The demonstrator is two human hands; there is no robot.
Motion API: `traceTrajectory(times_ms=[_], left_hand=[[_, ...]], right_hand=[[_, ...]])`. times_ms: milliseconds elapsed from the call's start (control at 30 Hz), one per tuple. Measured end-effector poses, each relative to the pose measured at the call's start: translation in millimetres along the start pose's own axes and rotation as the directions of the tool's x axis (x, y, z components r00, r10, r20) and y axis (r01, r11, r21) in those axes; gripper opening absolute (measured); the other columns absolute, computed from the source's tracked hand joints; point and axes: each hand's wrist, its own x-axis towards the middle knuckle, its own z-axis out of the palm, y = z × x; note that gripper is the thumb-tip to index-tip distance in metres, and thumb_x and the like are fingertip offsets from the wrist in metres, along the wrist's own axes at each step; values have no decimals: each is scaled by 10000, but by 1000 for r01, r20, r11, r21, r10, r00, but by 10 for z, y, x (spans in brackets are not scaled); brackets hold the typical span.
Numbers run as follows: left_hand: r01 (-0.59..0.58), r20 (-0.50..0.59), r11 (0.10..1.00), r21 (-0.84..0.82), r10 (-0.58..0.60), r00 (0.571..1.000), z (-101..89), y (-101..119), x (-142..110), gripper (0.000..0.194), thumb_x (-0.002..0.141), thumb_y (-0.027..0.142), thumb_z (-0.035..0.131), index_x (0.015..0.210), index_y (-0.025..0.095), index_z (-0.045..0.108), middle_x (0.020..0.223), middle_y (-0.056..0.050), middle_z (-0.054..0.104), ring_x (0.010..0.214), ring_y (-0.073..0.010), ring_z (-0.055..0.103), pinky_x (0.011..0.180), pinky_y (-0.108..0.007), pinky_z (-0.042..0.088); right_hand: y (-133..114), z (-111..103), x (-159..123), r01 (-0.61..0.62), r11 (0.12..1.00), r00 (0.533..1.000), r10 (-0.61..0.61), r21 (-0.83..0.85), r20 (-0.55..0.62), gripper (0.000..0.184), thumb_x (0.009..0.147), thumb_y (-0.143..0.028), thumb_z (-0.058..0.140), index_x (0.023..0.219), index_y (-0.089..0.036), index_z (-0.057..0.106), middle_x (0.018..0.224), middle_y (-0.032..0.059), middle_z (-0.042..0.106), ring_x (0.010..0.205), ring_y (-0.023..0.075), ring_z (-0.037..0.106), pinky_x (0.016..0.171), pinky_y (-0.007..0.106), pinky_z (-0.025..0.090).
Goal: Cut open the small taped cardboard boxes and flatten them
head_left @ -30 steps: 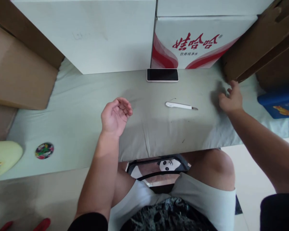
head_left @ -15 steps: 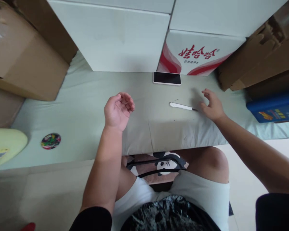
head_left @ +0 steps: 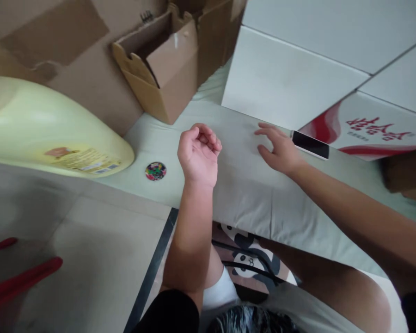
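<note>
My left hand [head_left: 199, 155] is raised above the pale green cloth, palm up. Its fingers are loosely curled and apart from the palm, with nothing in them. To its left a small round disc [head_left: 156, 171] with a colourful print lies flat on the cloth. My right hand [head_left: 279, 149] hovers over the cloth to the right, thumb and fingers spread and holding nothing. Just beyond its wrist a phone [head_left: 310, 144] with a dark screen lies against the white boxes. The slim white-handled tool seen before is out of sight, perhaps behind my right forearm.
A large pale yellow bottle [head_left: 65, 129] leans in from the left. Behind it stand an opened cardboard box [head_left: 173, 69] and more cardboard. White cartons [head_left: 291, 74], one with red print, line the back of the cloth-covered surface [head_left: 242, 203]. Red bars [head_left: 27, 282] show at lower left.
My view has turned to the left. My right hand has moved left, away from the white-handled tool and closer to my left hand. My left hand keeps its loosely curled pose.
</note>
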Motion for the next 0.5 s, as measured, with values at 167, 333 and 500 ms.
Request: traceTrajectory(times_ms=[167, 333, 500], left_hand=[[-121, -74, 993, -12, 120, 990, -203, 231, 53, 332, 997, 326, 444, 691, 218, 514, 632, 6, 420, 531, -129, 429, 560, -277, 415], [-166, -62, 986, 23, 167, 984, -282, 204, 138, 331, 993, 385, 488, 704, 224, 487, 623, 9, 390, 537, -132, 425, 563, -279, 386], [-156, -69, 975, 157, 168, 983, -255, 257, 81, 385, 1015, 436, 487, 694, 230, 434, 631, 13, 386, 546, -131, 426, 578, -280, 396]], right_hand=[[-1178, 405, 1271, 208, 978, 972, -210, 36, 103, 441, 902, -117, 528, 1314, -221, 647, 1642, 81, 521, 1403, 229, 649, 1081, 466, 641], [-2043, 422, 2035, 204, 978, 924, -176, -49, 339, 612, 984, -205, 144, 1293, -116, 665, 1803, 63, 156, 1469, 140, 554, 1140, 471, 449], [-2065, 382, 2111, 47, 974, 933, 36, -222, 357, 553, 994, -218, 261, 1358, -149, 671, 1533, 18, 592, 1407, 189, 592, 1121, 491, 450]])
